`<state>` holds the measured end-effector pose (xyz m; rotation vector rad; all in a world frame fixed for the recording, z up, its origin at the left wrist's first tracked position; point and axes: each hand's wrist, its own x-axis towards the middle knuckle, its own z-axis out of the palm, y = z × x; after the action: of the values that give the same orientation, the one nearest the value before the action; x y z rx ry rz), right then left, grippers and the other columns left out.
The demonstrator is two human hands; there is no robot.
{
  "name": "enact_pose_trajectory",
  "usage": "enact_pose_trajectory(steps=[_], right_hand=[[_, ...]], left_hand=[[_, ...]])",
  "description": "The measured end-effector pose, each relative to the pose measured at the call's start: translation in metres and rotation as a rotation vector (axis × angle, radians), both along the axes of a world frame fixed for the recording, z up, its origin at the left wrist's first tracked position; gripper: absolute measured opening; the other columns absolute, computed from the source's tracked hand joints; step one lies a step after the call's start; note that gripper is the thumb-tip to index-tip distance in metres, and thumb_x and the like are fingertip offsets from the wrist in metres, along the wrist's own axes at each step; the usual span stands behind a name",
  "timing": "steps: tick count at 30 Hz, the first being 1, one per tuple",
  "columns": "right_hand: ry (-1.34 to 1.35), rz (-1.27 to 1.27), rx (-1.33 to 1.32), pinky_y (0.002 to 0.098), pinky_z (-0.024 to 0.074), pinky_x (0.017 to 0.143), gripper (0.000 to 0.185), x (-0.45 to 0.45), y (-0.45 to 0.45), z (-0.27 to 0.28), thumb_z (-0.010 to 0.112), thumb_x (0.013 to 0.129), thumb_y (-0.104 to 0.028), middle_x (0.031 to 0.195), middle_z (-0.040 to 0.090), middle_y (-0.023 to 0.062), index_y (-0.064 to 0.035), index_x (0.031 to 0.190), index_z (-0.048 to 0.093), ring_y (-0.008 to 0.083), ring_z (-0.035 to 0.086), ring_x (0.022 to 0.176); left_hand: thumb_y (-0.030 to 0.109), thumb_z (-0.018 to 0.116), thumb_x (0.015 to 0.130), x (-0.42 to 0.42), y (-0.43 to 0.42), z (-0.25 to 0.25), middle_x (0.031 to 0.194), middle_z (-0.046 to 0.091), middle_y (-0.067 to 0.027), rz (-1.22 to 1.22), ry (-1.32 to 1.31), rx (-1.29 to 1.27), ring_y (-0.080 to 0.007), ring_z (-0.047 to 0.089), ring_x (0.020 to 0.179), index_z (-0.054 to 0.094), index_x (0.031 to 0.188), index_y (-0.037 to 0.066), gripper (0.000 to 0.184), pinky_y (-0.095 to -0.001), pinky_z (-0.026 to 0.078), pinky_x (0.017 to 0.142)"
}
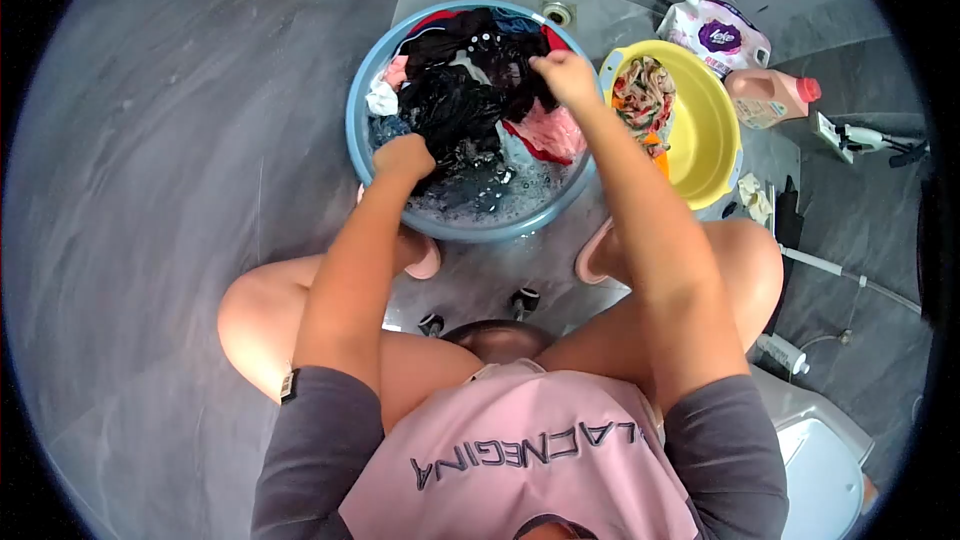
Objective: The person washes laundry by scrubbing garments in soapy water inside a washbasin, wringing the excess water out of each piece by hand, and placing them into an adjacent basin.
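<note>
A round blue basin (356, 130) stands on the floor between my feet, filled with soapy water and wet clothes. Across its middle spreads a soaked black garment (455, 105). My left hand (404, 156) is closed in a fist at the garment's lower left, by the rim. At the upper right, my right hand (568, 78) grips the dark cloth, with its fingertips partly hidden. Below the right hand lies a pink cloth (550, 128) with a red edge. A white piece of cloth (381, 98) rests against the left side. Foam (490, 202) floats toward the near edge.
Beside the blue basin on the right is a yellow basin (705, 145) holding a patterned cloth (645, 95). Behind it are a detergent bottle (768, 97) and a wrapped tissue pack (715, 33). A floor drain (557, 13) lies beyond. A toilet (822, 480) stands at lower right.
</note>
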<state>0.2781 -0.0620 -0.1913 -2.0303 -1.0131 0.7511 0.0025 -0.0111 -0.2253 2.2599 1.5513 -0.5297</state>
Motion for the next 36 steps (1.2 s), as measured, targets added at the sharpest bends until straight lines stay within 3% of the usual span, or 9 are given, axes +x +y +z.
enact_pose_trajectory(steps=[4,9,13,18,21,25,28,33,36], right_hand=[[-0.065,-0.075,0.005,0.0372,0.0473,0.073,0.030,0.020,0.021,0.045,0.064,0.070,-0.033,0.080,0.066,0.0173,-0.0046,0.080,0.068,0.0305,0.063,0.076],[0.130,-0.092,0.191,0.0323,0.0467,0.067,0.025,0.006,0.016,0.121,0.067,0.069,-0.023,0.073,0.065,0.0114,0.0012,0.076,0.066,0.0202,0.060,0.068],[0.377,-0.118,0.336,0.0278,0.0394,0.061,0.018,-0.012,-0.004,0.170,0.065,0.076,-0.022,0.069,0.058,0.0009,-0.0034,0.078,0.064,0.0115,0.051,0.063],[0.089,0.128,0.109,0.0255,0.0400,0.058,0.024,-0.018,-0.022,0.164,0.064,0.083,-0.029,0.070,0.059,0.0000,-0.0050,0.081,0.064,0.0104,0.052,0.062],[0.388,-0.126,0.052,0.0267,0.0471,0.065,0.027,-0.026,-0.018,0.110,0.064,0.083,-0.029,0.079,0.062,0.0058,-0.0032,0.090,0.062,0.0144,0.058,0.073],[-0.101,-0.054,-0.372,0.0433,0.0401,0.097,0.082,-0.054,-0.016,0.048,0.077,0.067,-0.034,0.130,0.040,0.0253,-0.0014,0.130,0.036,0.0381,0.042,0.120],[-0.083,0.358,-0.141,0.0418,0.0289,0.107,0.112,-0.091,-0.020,0.046,0.081,0.061,-0.036,0.142,0.019,0.0274,-0.0037,0.143,0.012,0.0405,0.026,0.131],[0.089,0.478,0.031,0.0331,0.0455,0.084,0.034,-0.076,0.006,0.044,0.072,0.072,-0.020,0.094,0.063,0.0111,-0.0040,0.101,0.062,0.0228,0.059,0.091],[0.250,0.364,0.242,0.0266,0.0417,0.070,0.016,-0.056,0.008,0.095,0.060,0.081,-0.018,0.080,0.055,-0.0003,-0.0073,0.092,0.058,0.0110,0.049,0.077]], left_hand=[[0.026,0.063,0.065,-0.022,0.046,0.022,0.097,0.065,-0.0197,0.059,-0.294,-0.157,-0.0359,0.062,0.090,0.068,0.089,0.003,0.033,-0.0360,0.049,0.081],[0.001,0.060,0.067,-0.005,0.050,0.112,0.076,0.058,-0.0010,0.396,-0.996,-0.293,-0.0150,0.054,0.069,0.061,0.082,-0.001,0.016,-0.0299,0.042,0.063],[0.005,0.061,0.074,-0.017,0.038,0.178,0.069,0.055,-0.0012,0.314,-1.042,-0.164,-0.0110,0.050,0.063,0.057,0.077,0.004,0.005,-0.0259,0.040,0.057],[0.007,0.058,0.084,-0.019,0.024,0.217,0.077,0.058,0.0002,0.359,-1.362,-0.268,-0.0109,0.054,0.071,0.054,0.085,0.009,0.004,-0.0250,0.043,0.066],[0.005,0.058,0.085,-0.006,0.015,0.237,0.077,0.057,-0.0011,0.374,-1.568,-0.313,-0.0127,0.055,0.074,0.052,0.085,0.008,0.006,-0.0264,0.043,0.068],[0.005,0.057,0.086,-0.008,0.011,0.241,0.079,0.057,-0.0009,0.263,-1.585,-0.331,-0.0120,0.055,0.075,0.051,0.086,0.008,0.007,-0.0262,0.043,0.069],[0.006,0.058,0.086,-0.007,0.004,0.243,0.079,0.057,-0.0008,0.137,-1.578,-0.347,-0.0115,0.055,0.076,0.051,0.086,0.007,0.007,-0.0258,0.043,0.071],[0.004,0.058,0.084,-0.010,0.002,0.265,0.080,0.057,-0.0015,0.059,-1.735,-0.468,-0.0121,0.055,0.077,0.051,0.086,0.007,0.008,-0.0254,0.044,0.072],[0.003,0.057,0.084,-0.029,0.020,0.278,0.081,0.059,-0.0020,0.026,-1.790,-0.458,-0.0118,0.057,0.076,0.051,0.085,0.007,0.007,-0.0253,0.045,0.069]])
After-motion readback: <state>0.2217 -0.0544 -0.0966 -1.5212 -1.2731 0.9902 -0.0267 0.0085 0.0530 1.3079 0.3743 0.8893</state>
